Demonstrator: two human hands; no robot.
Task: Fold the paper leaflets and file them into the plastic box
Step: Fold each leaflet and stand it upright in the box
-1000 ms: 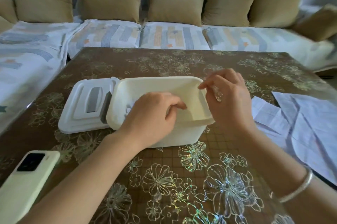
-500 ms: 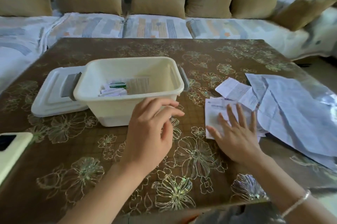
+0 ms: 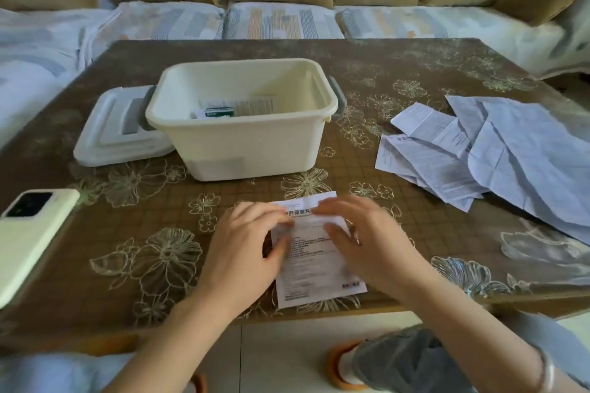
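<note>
Changed since half a second back: one leaflet (image 3: 314,252) now lies flat on the bench (image 3: 127,233) in front of the plastic box (image 3: 242,143), on the person's side.
- Right hand (image 3: 373,242): has left the loose leaflet pile (image 3: 479,156) to the right of the box. Grip wide, fingers straight on the leaflet's right half, blurred.
- Left hand (image 3: 245,249): has come down from before the box's front wall. Fingers bent at the leaflet's left edge; I cannot tell whether the grip presses or pinches.
- Box: open, folded papers (image 3: 220,111) inside.
- Lid (image 3: 111,133): just left of the box.
- Phone (image 3: 28,233): well left of the box, nearer the person.
</note>
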